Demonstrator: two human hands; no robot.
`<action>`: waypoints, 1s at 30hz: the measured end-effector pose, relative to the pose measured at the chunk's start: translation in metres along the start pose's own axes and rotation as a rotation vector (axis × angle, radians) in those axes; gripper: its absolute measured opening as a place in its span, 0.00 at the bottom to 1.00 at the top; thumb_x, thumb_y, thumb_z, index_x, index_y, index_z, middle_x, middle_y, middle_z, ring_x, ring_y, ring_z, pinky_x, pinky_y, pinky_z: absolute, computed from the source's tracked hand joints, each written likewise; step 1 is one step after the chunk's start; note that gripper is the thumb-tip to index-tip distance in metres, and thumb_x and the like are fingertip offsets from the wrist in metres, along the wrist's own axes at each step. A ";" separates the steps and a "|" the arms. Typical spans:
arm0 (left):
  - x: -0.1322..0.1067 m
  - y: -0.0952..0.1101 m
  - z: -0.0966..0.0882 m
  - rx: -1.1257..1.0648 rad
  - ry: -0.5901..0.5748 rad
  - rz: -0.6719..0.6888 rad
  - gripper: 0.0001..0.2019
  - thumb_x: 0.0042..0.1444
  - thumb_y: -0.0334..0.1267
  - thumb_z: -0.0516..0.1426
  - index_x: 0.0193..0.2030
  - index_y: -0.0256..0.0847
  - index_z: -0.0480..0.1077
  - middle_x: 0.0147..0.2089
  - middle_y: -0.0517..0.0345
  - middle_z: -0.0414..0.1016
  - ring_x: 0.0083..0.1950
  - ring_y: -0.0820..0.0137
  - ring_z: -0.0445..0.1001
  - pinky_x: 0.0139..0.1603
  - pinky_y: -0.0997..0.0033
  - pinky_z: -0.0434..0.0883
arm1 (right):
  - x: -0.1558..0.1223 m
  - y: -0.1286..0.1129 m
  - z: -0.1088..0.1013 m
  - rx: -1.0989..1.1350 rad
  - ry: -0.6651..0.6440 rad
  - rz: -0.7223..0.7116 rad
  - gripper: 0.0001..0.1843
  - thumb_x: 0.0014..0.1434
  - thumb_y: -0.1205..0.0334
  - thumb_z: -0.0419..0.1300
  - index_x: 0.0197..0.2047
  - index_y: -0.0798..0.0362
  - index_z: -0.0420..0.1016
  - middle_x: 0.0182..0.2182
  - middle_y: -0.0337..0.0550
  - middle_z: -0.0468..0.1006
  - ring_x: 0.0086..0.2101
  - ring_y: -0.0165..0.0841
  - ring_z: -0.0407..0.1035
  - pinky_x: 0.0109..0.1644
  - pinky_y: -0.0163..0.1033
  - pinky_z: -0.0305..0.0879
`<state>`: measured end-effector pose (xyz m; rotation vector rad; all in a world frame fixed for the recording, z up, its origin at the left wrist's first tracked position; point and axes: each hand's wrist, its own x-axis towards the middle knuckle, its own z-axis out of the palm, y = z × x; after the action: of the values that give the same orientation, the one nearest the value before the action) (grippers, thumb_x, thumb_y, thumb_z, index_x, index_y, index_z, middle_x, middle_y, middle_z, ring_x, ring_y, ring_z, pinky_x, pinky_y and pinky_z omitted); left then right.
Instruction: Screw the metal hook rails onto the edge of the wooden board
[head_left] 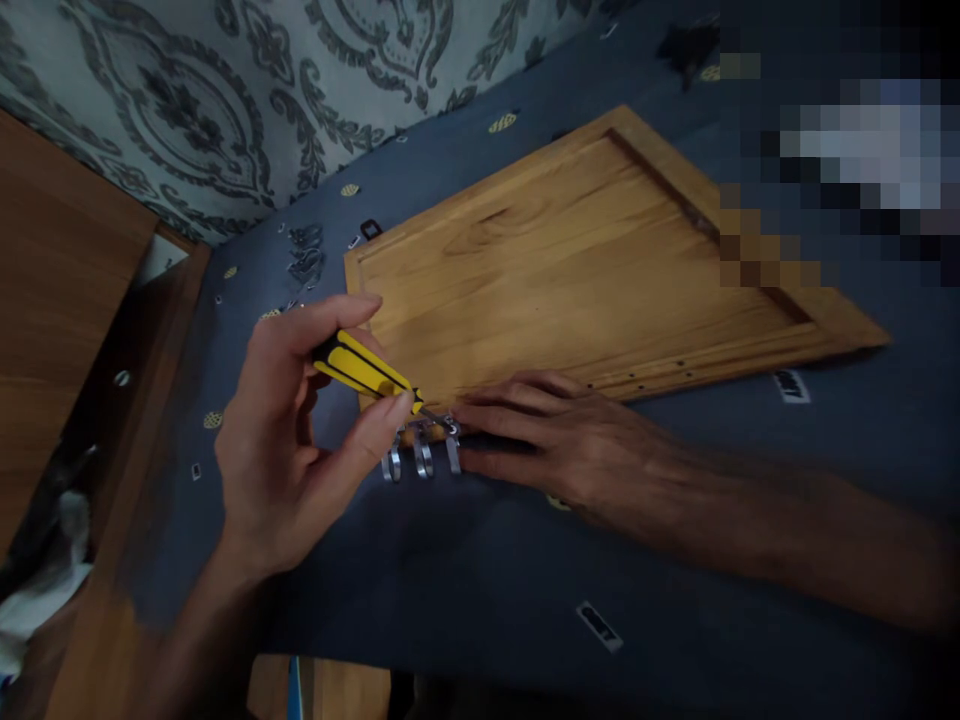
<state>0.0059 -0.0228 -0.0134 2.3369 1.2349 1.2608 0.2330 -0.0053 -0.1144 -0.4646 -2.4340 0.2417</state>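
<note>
My left hand (289, 430) is closed around a screwdriver (367, 368) with a yellow and black handle. Its shaft slants down to the right, and the tip meets a small metal hook (453, 452) at the near edge of a framed wooden panel (540, 270). Beside that one, more metal hooks (424, 458) hang over the same edge, left of it. My right hand (574, 435) lies palm down along the panel's near edge, its fingertips closed at the rightmost hook. Small dark holes mark the edge to the right of this hand.
The panel rests on dark blue patterned fabric (480, 580). Several loose metal pieces (306, 255) lie beyond my left hand, and a small black buckle-like piece (370, 230) sits by the panel's corner. Wooden furniture (67, 300) stands left; a patterned wall covering (285, 90) rises behind.
</note>
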 end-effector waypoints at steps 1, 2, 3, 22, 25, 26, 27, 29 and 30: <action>0.000 0.000 0.000 0.006 0.013 0.007 0.25 0.58 0.32 0.68 0.61 0.52 0.74 0.47 0.56 0.73 0.44 0.65 0.76 0.42 0.60 0.82 | 0.000 0.000 0.000 -0.003 0.002 -0.002 0.17 0.71 0.72 0.51 0.52 0.50 0.78 0.57 0.48 0.80 0.57 0.40 0.70 0.60 0.51 0.67; -0.001 0.000 0.001 0.015 0.028 0.007 0.25 0.57 0.31 0.68 0.61 0.53 0.74 0.48 0.56 0.74 0.45 0.65 0.76 0.42 0.61 0.82 | 0.000 0.000 0.000 -0.003 0.007 -0.004 0.16 0.71 0.72 0.51 0.52 0.50 0.78 0.57 0.49 0.80 0.57 0.40 0.70 0.60 0.51 0.67; -0.001 0.000 0.001 0.022 0.041 -0.005 0.25 0.57 0.31 0.68 0.60 0.53 0.75 0.49 0.56 0.74 0.46 0.64 0.76 0.42 0.61 0.82 | -0.001 0.000 0.001 -0.005 0.012 -0.003 0.16 0.71 0.72 0.52 0.52 0.50 0.78 0.56 0.49 0.80 0.57 0.41 0.70 0.60 0.51 0.67; -0.002 0.005 -0.006 -0.020 0.007 -0.115 0.22 0.64 0.33 0.61 0.63 0.56 0.70 0.51 0.61 0.76 0.48 0.62 0.79 0.50 0.53 0.85 | -0.002 0.001 -0.001 0.035 -0.035 0.010 0.17 0.70 0.72 0.53 0.55 0.49 0.76 0.58 0.48 0.79 0.58 0.40 0.69 0.60 0.52 0.66; -0.003 0.003 -0.005 -0.014 -0.005 -0.062 0.23 0.63 0.31 0.62 0.63 0.53 0.71 0.49 0.58 0.74 0.47 0.63 0.79 0.46 0.58 0.85 | -0.002 0.001 -0.001 0.042 -0.016 -0.001 0.16 0.70 0.72 0.52 0.55 0.50 0.76 0.58 0.49 0.79 0.58 0.40 0.69 0.60 0.50 0.66; -0.002 0.002 -0.005 -0.022 -0.018 -0.045 0.24 0.63 0.30 0.62 0.64 0.53 0.71 0.48 0.57 0.74 0.47 0.62 0.79 0.45 0.58 0.85 | -0.001 0.001 -0.001 0.044 -0.013 -0.008 0.16 0.71 0.71 0.52 0.55 0.50 0.76 0.58 0.49 0.79 0.58 0.40 0.69 0.60 0.51 0.66; -0.002 0.002 -0.005 -0.025 -0.023 -0.038 0.24 0.62 0.30 0.63 0.64 0.53 0.71 0.47 0.56 0.74 0.47 0.62 0.79 0.45 0.58 0.85 | -0.001 0.001 0.000 0.045 -0.008 -0.014 0.16 0.71 0.71 0.52 0.55 0.50 0.76 0.58 0.49 0.79 0.58 0.40 0.69 0.60 0.51 0.66; -0.001 0.000 -0.005 -0.025 -0.031 -0.012 0.25 0.61 0.30 0.64 0.64 0.52 0.71 0.46 0.56 0.74 0.47 0.61 0.79 0.44 0.58 0.84 | -0.001 0.001 0.000 0.041 0.002 -0.016 0.16 0.72 0.70 0.51 0.55 0.51 0.76 0.57 0.51 0.79 0.57 0.41 0.69 0.59 0.52 0.67; -0.001 -0.001 -0.005 -0.027 -0.038 0.003 0.26 0.61 0.30 0.65 0.64 0.52 0.71 0.46 0.56 0.74 0.47 0.61 0.79 0.43 0.59 0.84 | -0.002 0.002 0.000 0.038 0.002 -0.016 0.16 0.72 0.70 0.51 0.54 0.51 0.77 0.57 0.51 0.79 0.57 0.41 0.69 0.59 0.52 0.67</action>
<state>0.0011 -0.0237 -0.0110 2.3344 1.1953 1.2200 0.2346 -0.0044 -0.1161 -0.4291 -2.4254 0.2795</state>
